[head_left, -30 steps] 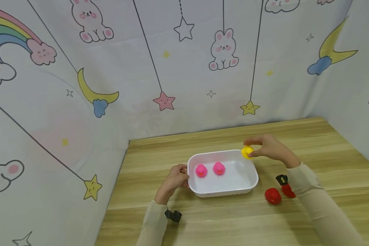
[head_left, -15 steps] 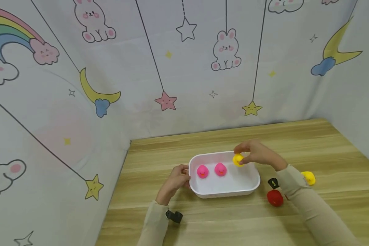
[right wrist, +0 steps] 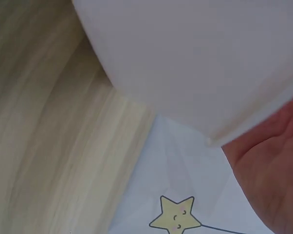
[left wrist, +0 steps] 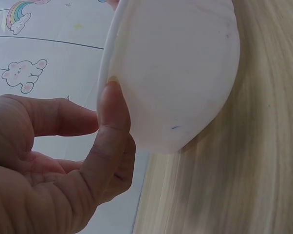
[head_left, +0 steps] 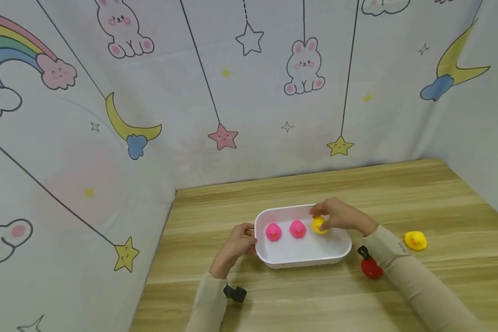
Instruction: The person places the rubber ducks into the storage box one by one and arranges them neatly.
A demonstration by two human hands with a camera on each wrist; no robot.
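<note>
My left hand [head_left: 237, 242] grips the left end of a white plastic tub [head_left: 299, 263]. In the left wrist view, the thumb lies on the tub's outer wall [left wrist: 185, 58] and a fingertip meets its rim. My right hand [head_left: 338, 214] reaches over the tub's back right rim and pinches a yellow rubber duck [head_left: 318, 225] low inside it. Two pink rubber ducks [head_left: 273, 232] sit in the tub's left and middle part. In the right wrist view, the tub's wall [right wrist: 185, 58] hides the fingers and the duck; only part of the palm [right wrist: 273, 165] shows.
Another yellow duck [head_left: 415, 240] lies on the wooden table [head_left: 299, 295] right of the right sleeve. A red toy [head_left: 370, 268] sits near the tub's front right corner, partly behind that forearm. A printed cloth backdrop [head_left: 257, 92] encloses the table's back and sides.
My right hand has moved left and down from the tub's back right corner, lowering the yellow duck into it. The second yellow duck has come into sight. My left hand keeps its place.
</note>
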